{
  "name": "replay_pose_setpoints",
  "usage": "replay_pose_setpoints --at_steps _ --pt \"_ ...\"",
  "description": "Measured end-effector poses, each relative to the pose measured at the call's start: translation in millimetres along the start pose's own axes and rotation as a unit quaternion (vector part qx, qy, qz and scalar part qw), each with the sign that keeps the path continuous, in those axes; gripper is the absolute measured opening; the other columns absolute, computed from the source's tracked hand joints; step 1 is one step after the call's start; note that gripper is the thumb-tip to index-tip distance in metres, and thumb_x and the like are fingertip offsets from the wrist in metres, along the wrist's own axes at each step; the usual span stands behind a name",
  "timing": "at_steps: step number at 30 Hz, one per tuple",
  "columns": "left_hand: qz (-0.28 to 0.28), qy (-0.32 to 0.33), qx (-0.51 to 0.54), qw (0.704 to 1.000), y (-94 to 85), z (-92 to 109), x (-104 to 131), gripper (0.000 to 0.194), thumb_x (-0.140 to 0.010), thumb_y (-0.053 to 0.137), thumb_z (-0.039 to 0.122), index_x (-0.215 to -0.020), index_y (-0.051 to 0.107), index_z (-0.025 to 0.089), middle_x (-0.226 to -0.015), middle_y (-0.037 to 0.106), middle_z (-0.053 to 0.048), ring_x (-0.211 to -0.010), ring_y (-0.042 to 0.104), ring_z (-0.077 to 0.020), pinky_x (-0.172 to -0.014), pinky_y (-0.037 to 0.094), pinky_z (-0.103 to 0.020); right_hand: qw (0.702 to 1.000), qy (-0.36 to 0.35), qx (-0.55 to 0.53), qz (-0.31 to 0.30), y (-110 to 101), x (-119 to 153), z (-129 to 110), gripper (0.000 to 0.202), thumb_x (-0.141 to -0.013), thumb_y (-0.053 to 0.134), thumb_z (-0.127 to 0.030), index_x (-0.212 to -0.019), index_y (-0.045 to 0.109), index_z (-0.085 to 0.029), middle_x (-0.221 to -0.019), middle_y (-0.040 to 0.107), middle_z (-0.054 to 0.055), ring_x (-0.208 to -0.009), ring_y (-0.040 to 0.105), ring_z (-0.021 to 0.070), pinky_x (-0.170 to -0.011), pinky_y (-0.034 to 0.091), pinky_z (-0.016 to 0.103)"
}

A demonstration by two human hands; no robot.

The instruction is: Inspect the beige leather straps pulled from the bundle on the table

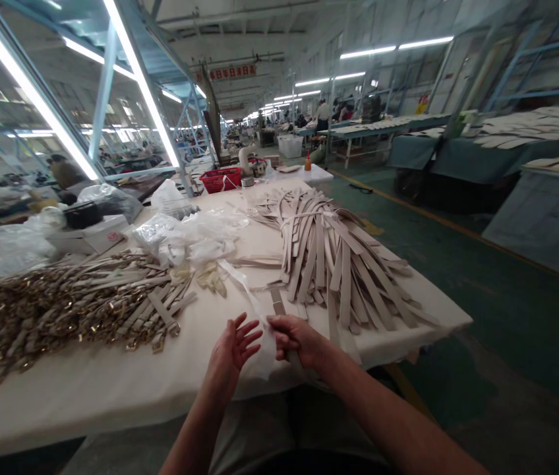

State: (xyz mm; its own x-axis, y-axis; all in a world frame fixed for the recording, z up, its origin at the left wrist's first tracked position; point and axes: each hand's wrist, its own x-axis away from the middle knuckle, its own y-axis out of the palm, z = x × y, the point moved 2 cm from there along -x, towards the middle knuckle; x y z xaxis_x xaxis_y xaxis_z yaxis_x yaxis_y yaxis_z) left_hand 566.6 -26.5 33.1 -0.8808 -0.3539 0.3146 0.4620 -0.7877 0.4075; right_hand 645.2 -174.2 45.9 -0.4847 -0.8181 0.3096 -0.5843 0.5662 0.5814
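Note:
My left hand (234,348) is held palm up with its fingers spread and nothing in it. Just to its right, the fingers of my right hand (299,338) are curled around a grey-beige strap (278,302), which shows above and below the fist. A thin white plastic strip (252,300) runs down the table between both hands; whether the right fingertips also pinch it, I cannot tell. Beyond the right hand lies a large fanned bundle of beige straps (319,254), tied near its far end. A heap of straps with gold-coloured buckles (76,303) covers the table's left side.
Crumpled clear plastic bags (195,234) and pale gloves (211,278) lie mid-table (200,369). Farther back are a red basket (221,179), a machine (247,161) and an orange bottle (308,161). A blue frame with lamps (106,92) rises at left; the table's right edge borders a green aisle.

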Motion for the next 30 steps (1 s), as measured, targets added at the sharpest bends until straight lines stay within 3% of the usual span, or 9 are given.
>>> replay_pose_setpoints --at_steps 2,5,10,14,17,19,23,26,30 --pt "-0.036 -0.084 0.078 0.993 10.8 10 -21 0.048 -0.093 0.049 0.054 -0.116 0.063 0.015 -0.113 0.07 -0.017 -0.088 0.071 -0.0207 -0.072 0.057 -0.03 0.999 0.027 -0.04 -0.024 1 1 4 0.037 -0.093 0.048 -0.033 -0.059 0.041 -0.02 -0.035 0.03 -0.013 -0.032 0.013 0.004 -0.045 0.04 0.019" --pt "-0.059 -0.12 0.117 0.984 24.1 30 -53 0.051 -0.099 0.039 0.05 -0.106 0.066 0.008 -0.107 0.071 -0.019 -0.088 0.071 -0.0203 -0.073 0.058 -0.028 0.994 0.054 -0.082 -0.054 3 2 10 0.033 -0.094 0.043 -0.029 -0.063 0.045 -0.019 -0.035 0.031 -0.013 -0.032 0.009 0.0039 -0.044 0.035 0.017" --pt "0.008 -0.076 0.118 0.99 30.6 49 -101 0.022 -0.095 0.057 0.028 -0.09 0.069 0.011 -0.081 0.072 -0.009 -0.068 0.069 -0.0141 -0.066 0.057 -0.024 0.981 0.069 -0.126 -0.133 0 7 20 0.028 -0.091 0.044 -0.029 -0.067 0.052 -0.017 -0.037 0.035 -0.012 -0.03 0.007 0.0032 -0.043 0.035 0.019" --pt "0.053 0.01 0.117 0.992 26.8 61 -117 0.012 -0.089 0.063 0.015 -0.079 0.069 0.015 -0.065 0.068 0.0 -0.054 0.062 -0.0068 -0.058 0.052 -0.017 0.969 0.047 -0.156 -0.189 -8 23 29 0.026 -0.088 0.052 -0.035 -0.068 0.051 -0.018 -0.038 0.037 -0.013 -0.029 0.009 0.0025 -0.042 0.037 0.018" --pt "0.065 0.084 0.097 0.99 23.5 75 -113 0.006 -0.081 0.07 0.016 -0.076 0.072 0.014 -0.063 0.067 0.001 -0.054 0.06 -0.0062 -0.056 0.05 -0.015 0.988 0.033 -0.074 -0.13 -22 40 33 0.031 -0.086 0.057 -0.043 -0.067 0.054 -0.018 -0.034 0.033 -0.013 -0.028 0.013 0.0033 -0.04 0.037 0.02" --pt "0.067 0.128 0.077 0.986 23.0 85 -106 0.007 -0.072 0.078 0.019 -0.074 0.073 0.014 -0.062 0.067 0.001 -0.054 0.059 -0.0065 -0.055 0.048 -0.015 0.999 0.002 0.038 -0.025 -35 51 25 0.036 -0.085 0.059 -0.049 -0.07 0.06 -0.016 -0.033 0.039 -0.011 -0.029 0.02 0.0044 -0.039 0.035 0.02" --pt "0.062 0.191 0.029 0.979 27.8 97 -90 0.025 -0.056 0.088 0.026 -0.075 0.076 0.014 -0.064 0.069 0.001 -0.055 0.056 -0.0068 -0.055 0.044 -0.017 0.956 -0.111 0.186 0.197 -55 67 -16 0.05 -0.081 0.06 -0.061 -0.089 0.068 -0.013 -0.04 0.048 -0.007 -0.035 0.037 0.0072 -0.04 0.032 0.021" --pt "0.051 0.247 -0.048 0.966 38.3 101 -77 0.029 -0.055 0.088 0.031 -0.077 0.078 0.016 -0.064 0.069 0.002 -0.053 0.051 -0.0055 -0.054 0.041 -0.019 0.937 -0.153 0.232 0.211 -47 63 -47 0.055 -0.079 0.061 -0.063 -0.099 0.068 -0.011 -0.041 0.047 -0.008 -0.037 0.039 0.0083 -0.041 0.034 0.021" --pt "0.0 0.269 -0.107 0.957 58.7 99 -61 0.025 -0.056 0.087 0.032 -0.077 0.079 0.019 -0.069 0.072 0.0 -0.062 0.056 -0.0088 -0.063 0.044 -0.021 0.923 -0.16 0.305 0.172 -11 40 -69 0.053 -0.077 0.068 -0.055 -0.108 0.066 -0.011 -0.042 0.05 -0.008 -0.039 0.045 0.0099 -0.043 0.038 0.022"
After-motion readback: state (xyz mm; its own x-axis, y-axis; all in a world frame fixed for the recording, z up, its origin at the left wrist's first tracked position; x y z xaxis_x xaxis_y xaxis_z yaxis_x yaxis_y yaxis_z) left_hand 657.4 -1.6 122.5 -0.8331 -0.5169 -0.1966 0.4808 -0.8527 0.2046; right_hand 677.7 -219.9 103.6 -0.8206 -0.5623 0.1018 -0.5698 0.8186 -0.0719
